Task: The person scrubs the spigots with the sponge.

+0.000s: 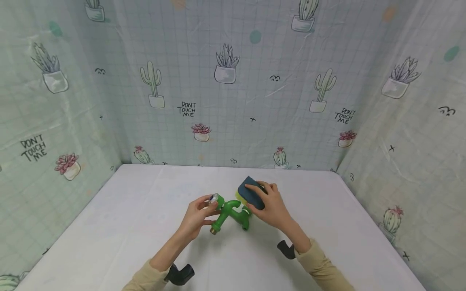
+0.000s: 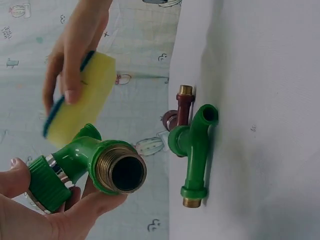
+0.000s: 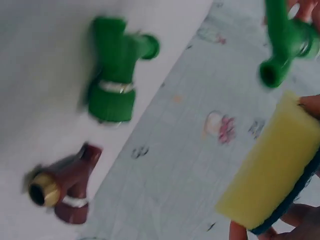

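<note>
By its ridged knob, my left hand [image 1: 194, 217] holds a green faucet [image 1: 226, 210] above the table; its threaded brass inlet [image 2: 126, 172] faces the left wrist camera. My right hand [image 1: 274, 207] grips a sponge [image 1: 251, 193], yellow with a dark blue-green scouring side. The sponge's yellow face is turned toward the held faucet, close to its spout in the right wrist view. A second green faucet [image 2: 197, 155] lies on the table below the hands. Beside it lies a maroon faucet [image 3: 67, 180] with a brass end, hidden in the head view.
A white table [image 1: 145, 210] spreads under both hands. Cactus-printed sheets [image 1: 233, 101] stand along its back and sides. Dark curved pieces [image 1: 180, 275] show by both wrists.
</note>
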### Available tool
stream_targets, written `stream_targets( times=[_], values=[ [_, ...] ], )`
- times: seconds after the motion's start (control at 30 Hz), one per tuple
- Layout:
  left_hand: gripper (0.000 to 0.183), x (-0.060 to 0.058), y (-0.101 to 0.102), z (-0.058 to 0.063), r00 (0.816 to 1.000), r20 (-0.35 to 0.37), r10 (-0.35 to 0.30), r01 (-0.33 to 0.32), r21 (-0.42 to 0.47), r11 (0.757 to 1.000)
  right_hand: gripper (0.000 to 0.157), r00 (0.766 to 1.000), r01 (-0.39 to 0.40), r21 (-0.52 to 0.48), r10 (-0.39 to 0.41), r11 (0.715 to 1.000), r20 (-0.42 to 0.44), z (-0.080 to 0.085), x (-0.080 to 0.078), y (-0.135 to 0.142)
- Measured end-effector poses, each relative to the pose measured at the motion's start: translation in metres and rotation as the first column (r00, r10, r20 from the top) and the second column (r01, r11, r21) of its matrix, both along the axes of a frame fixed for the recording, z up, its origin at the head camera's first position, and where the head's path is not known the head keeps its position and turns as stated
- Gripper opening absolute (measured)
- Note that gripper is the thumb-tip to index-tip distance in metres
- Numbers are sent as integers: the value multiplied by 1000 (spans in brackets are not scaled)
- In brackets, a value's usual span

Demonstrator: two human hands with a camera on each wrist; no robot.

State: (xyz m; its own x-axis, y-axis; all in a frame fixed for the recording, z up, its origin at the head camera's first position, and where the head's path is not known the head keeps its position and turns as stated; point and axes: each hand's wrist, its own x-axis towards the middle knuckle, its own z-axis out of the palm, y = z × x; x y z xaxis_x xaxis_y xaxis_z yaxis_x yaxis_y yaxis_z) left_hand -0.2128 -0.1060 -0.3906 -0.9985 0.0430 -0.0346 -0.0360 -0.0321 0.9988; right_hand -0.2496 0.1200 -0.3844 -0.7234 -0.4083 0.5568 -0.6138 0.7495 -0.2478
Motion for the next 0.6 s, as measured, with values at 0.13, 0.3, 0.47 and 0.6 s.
stream_targets(
  times=[0.13,0.3,0.47,0.6],
  values=[
    [39,1,5,2,1000,-15,-5,6,21,1000,50,994,-111,-1,112,994,6,0,6,-5],
    [35,-2,5,1,1000,29,-1,-1,71,997,52,998,14,23,-12,1000,-66,-5,-2,3],
    [36,-4,4,0,995,97,14,-27,129,991,61,984,-56,28,60,998,-168,-8,-1,5],
    [45,-5,3,-1,994,109,3,-21,167,986,64,951,-135,187,180,973,-250,-16,4,5]
  ],
)
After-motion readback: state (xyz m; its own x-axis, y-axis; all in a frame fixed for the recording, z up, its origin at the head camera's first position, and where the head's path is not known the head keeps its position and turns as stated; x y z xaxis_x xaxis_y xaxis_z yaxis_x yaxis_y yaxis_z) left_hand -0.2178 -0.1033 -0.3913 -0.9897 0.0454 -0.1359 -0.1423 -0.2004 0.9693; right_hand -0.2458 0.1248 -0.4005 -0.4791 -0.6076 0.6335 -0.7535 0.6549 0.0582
